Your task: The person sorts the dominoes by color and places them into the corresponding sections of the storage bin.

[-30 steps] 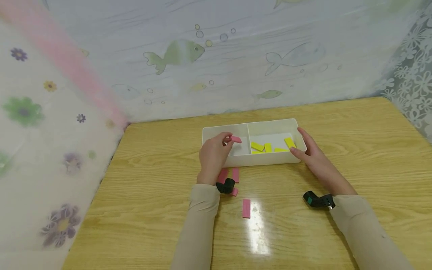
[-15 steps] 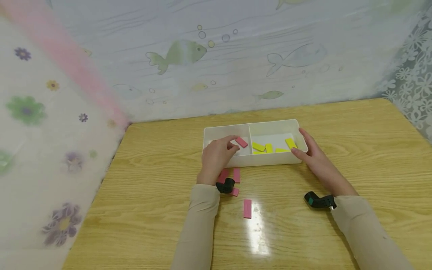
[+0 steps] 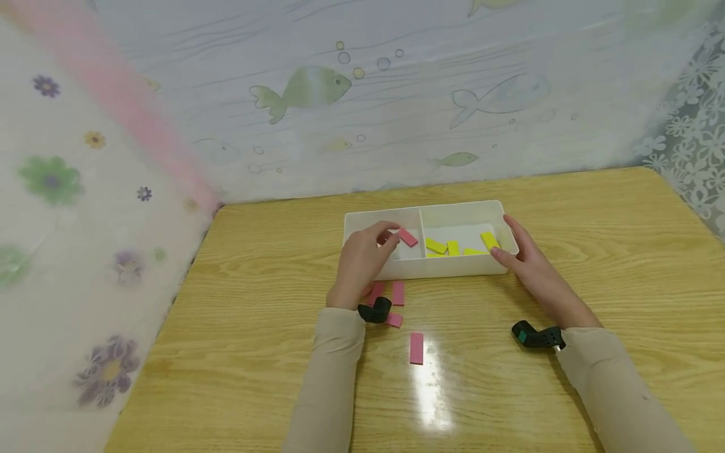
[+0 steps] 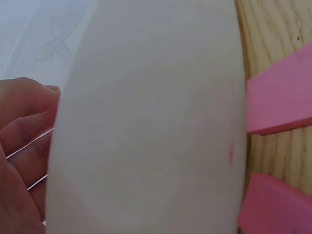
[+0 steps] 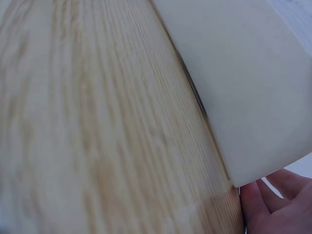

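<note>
Pink block point(image 3: 408, 237) in white tray point(image 3: 442, 268)

Wood-grain table point(image 5: 112, 122) fills left | white box point(image 5: 243, 87) upper right | right hand point(image 5: 285, 209): fingers at box's lower corner

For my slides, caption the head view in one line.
Left hand beside a pink block in a two-compartment white box, right hand gripping the end with yellow blocks.

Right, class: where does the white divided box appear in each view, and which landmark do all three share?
Head: the white divided box sits slightly right of centre.
Left wrist: its wall fills the middle, top to bottom.
Right wrist: its wall fills much of the upper right.
Shared landmark: the wooden table, beside the box in every view.
</note>
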Demonstrator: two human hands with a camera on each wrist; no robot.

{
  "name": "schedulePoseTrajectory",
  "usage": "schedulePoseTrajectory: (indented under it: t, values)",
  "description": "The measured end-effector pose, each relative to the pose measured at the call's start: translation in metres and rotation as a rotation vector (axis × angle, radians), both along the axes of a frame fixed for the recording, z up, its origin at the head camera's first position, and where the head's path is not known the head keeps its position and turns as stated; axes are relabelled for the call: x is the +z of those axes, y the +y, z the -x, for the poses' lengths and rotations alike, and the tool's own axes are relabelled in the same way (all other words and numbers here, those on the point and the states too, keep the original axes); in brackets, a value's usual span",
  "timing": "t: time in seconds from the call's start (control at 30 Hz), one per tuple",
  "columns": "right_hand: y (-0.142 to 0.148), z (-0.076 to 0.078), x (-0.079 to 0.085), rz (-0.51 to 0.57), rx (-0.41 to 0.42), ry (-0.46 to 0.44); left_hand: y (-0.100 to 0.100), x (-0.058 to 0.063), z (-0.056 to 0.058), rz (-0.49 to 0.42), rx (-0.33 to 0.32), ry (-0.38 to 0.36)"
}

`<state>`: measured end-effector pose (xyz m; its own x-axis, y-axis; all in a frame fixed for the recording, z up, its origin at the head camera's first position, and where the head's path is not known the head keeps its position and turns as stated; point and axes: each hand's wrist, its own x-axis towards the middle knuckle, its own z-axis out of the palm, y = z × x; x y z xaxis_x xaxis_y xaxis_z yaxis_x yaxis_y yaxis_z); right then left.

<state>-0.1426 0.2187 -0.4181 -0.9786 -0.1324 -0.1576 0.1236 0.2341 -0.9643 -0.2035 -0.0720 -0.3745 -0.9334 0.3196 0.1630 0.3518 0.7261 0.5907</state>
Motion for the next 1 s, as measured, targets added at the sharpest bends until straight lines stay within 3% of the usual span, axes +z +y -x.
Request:
schedulePoseTrajectory:
  t: [0.33,0.53,0.77,1.0]
  values:
    - [0.0,-0.002,0.001,0.008,0.01,0.001,-0.001,0.022,-0.009,-0.065,-0.061,0.041]
    - [0.0,-0.001,0.002,0.003,0.006,-0.011,0.0,0.033,-0.017,-0.059,-0.085,-0.006]
    - [0.0,0.0,0.005,-0.001,0.007,-0.011,0.002,0.048,-0.028,-0.029,-0.158,-0.075]
    - [-0.001,-0.001,0.003,0.003,0.012,-0.007,0.006,0.051,-0.037,0.02,-0.179,-0.089]
